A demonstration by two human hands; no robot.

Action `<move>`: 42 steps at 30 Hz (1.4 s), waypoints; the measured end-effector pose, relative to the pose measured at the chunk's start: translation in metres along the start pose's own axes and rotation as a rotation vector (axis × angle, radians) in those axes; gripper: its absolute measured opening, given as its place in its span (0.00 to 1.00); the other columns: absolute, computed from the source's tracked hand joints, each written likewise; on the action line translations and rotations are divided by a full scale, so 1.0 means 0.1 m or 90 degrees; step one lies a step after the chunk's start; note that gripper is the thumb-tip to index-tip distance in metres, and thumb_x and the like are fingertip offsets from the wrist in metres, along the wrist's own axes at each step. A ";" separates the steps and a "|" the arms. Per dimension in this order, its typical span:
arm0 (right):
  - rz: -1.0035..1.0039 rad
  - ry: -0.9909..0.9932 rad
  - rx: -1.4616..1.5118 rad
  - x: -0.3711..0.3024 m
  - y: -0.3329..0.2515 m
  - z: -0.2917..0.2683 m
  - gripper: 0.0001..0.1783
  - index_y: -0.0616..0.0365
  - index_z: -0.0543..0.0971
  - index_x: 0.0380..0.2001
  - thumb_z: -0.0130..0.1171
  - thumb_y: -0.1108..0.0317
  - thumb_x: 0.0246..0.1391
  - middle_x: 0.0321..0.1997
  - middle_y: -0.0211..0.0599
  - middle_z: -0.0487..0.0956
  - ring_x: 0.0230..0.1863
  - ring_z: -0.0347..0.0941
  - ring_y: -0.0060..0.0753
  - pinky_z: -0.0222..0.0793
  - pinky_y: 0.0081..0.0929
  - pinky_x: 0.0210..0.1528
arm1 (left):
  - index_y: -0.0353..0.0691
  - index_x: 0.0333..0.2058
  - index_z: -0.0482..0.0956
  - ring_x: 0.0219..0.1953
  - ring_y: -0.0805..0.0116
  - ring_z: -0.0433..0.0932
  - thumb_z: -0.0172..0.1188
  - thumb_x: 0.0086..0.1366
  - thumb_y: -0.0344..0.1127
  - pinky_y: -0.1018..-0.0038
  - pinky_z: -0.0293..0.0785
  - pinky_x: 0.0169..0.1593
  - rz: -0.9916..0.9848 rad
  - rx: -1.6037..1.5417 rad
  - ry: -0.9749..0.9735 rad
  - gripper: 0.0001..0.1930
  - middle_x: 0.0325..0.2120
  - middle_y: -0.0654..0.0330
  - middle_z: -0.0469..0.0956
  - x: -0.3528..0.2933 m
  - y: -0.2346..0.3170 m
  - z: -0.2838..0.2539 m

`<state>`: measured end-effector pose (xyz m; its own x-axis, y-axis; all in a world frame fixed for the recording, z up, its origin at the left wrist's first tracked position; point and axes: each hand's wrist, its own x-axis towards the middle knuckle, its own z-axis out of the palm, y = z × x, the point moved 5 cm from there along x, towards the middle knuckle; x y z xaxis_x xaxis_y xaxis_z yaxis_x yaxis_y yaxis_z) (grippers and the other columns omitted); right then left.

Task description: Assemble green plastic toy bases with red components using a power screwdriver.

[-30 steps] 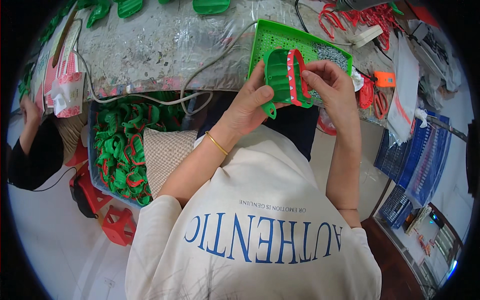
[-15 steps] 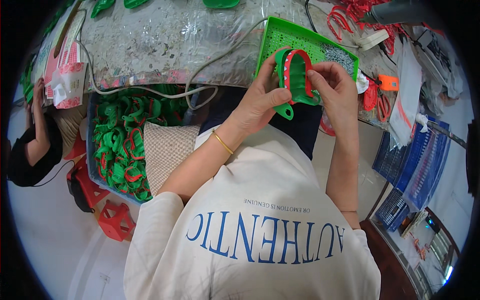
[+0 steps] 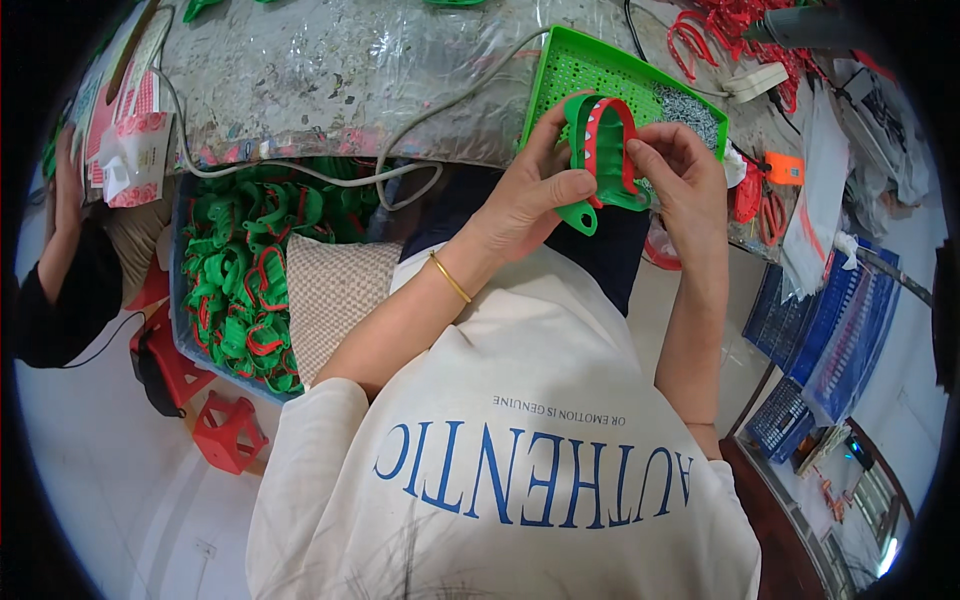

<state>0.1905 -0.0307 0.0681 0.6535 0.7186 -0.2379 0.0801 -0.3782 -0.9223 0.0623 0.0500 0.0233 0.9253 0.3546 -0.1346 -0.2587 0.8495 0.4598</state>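
A green plastic crocodile-jaw toy part (image 3: 612, 165) with a loop tab at its near end is held up before me. Round its inner edge runs a red strip with white teeth (image 3: 590, 150). My left hand (image 3: 535, 190) grips the toy part from the left, thumb near the tab and fingers behind it. On the other side my right hand (image 3: 688, 180) pinches the right leg of the red strip between thumb and fingers. Just beyond both hands lies a green perforated tray (image 3: 580, 75), with small grey metal pieces (image 3: 690, 112) at its right end.
A blue bin (image 3: 183, 300) of similar green and red parts stands left of my lap, beside a checked cushion (image 3: 335, 300). A grey cable (image 3: 400, 135) crosses the table (image 3: 300, 80). Red strips (image 3: 690, 40) and scissors (image 3: 772, 215) lie right. A co-worker's arm (image 3: 65, 220) shows far left.
The toy part has turned slightly in my hands, its red strip showing more edge-on. My grips look the same. The co-worker's arm at the far left has moved.
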 end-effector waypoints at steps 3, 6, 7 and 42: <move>0.000 0.003 -0.008 -0.02 -0.01 0.01 0.07 0.63 0.76 0.37 0.59 0.73 0.55 0.34 0.29 0.77 0.36 0.73 0.18 0.70 0.17 0.41 | 0.50 0.65 0.51 0.53 0.68 0.67 0.71 0.50 0.38 0.71 0.69 0.53 -0.030 -0.007 -0.005 0.47 0.52 0.59 0.65 -0.02 0.00 0.01; 0.008 0.016 -0.015 -0.04 -0.01 0.01 0.07 0.62 0.76 0.37 0.59 0.73 0.55 0.34 0.29 0.77 0.36 0.72 0.18 0.69 0.17 0.41 | 0.50 0.64 0.51 0.52 0.68 0.67 0.71 0.50 0.37 0.72 0.69 0.53 -0.022 -0.005 0.003 0.47 0.52 0.59 0.65 -0.03 0.00 0.02; 0.006 0.019 -0.011 -0.05 -0.01 0.02 0.07 0.62 0.76 0.37 0.59 0.73 0.55 0.34 0.28 0.77 0.36 0.72 0.17 0.69 0.17 0.41 | 0.49 0.64 0.51 0.52 0.68 0.67 0.71 0.50 0.36 0.72 0.69 0.53 -0.024 0.004 0.005 0.47 0.52 0.59 0.65 -0.03 0.00 0.01; -0.355 -0.174 -0.017 0.87 -1.24 -1.03 0.34 0.61 0.64 0.57 0.61 0.55 0.53 0.46 0.35 0.73 0.48 0.70 0.28 0.61 0.28 0.57 | 0.35 0.59 0.61 0.53 0.50 0.71 0.56 0.59 0.55 0.55 0.68 0.56 -0.258 -0.162 -0.079 0.37 0.52 0.43 0.70 -0.31 -0.50 -0.07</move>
<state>0.3152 0.0184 0.1929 0.2916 0.9342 0.2054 0.3750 0.0859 -0.9231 0.0445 -0.0013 -0.0016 0.9875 -0.0595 -0.1458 0.0830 0.9835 0.1607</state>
